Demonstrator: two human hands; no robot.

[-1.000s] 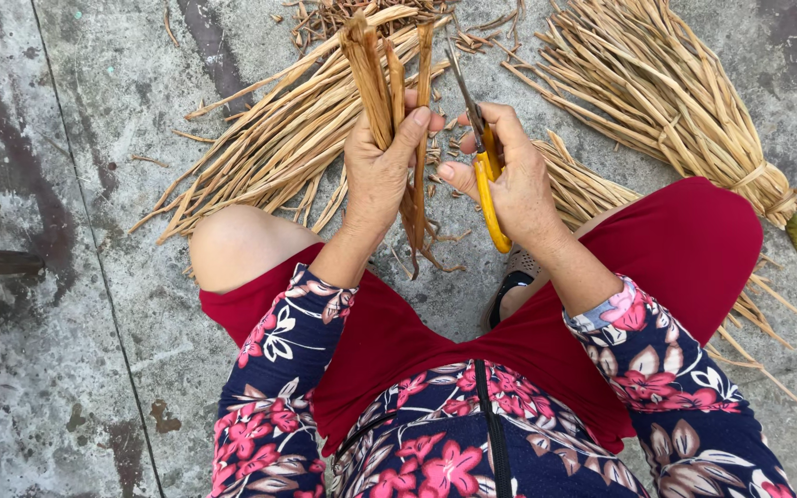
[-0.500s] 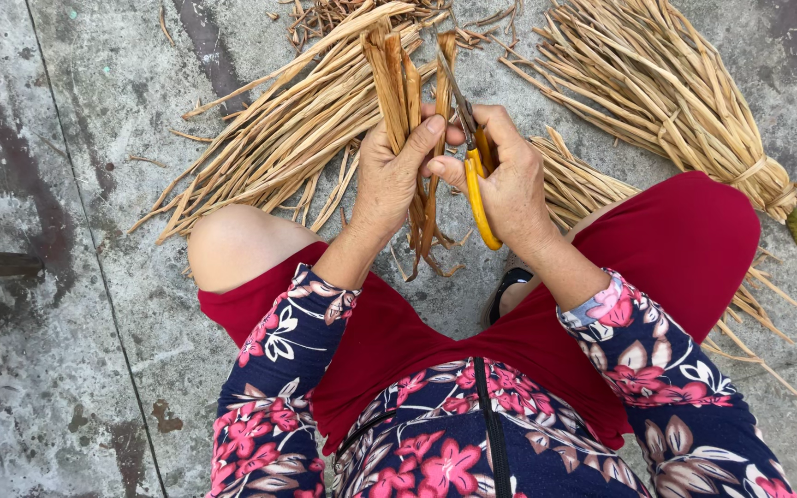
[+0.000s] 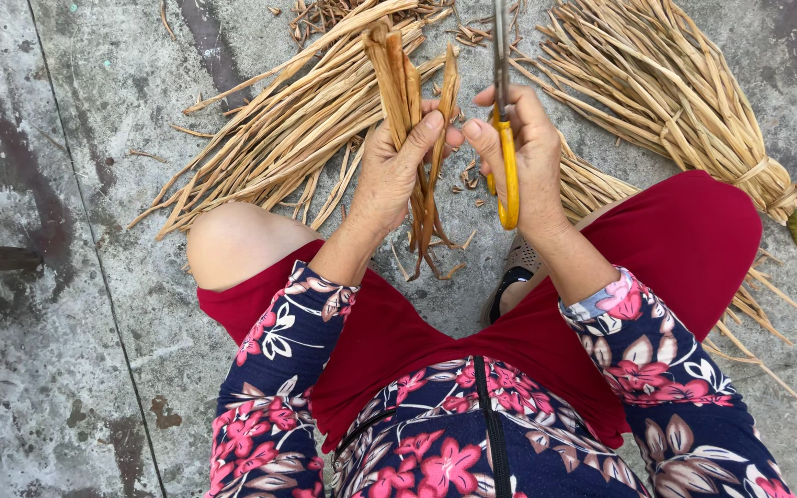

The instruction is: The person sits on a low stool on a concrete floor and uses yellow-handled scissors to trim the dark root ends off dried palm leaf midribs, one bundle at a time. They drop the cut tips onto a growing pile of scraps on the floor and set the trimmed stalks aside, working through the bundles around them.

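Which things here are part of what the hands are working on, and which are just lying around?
In hand:
- left hand gripping a few dried stalks
- right hand holding yellow-handled scissors

Lying about:
- loose pile of stalks on the concrete floor
- tied bundle
- small cut scraps

Flat, even daylight fills the head view, soft as under open shade, with no hard-edged shadows on the concrete floor [image 3: 76, 304]. Only a faint, diffuse shadow sits beneath the dried stalks [image 3: 408, 120], just below the fingers of the left hand [image 3: 394, 175]. No glare shows, even on the yellow scissors handle [image 3: 507, 171] inside the right hand [image 3: 532, 157]. Focus is crisp at the fingers and across the frame; colours are saturated. Stalks beyond the fingertips splay slightly toward the top corners, a mild wide-angle stretch.
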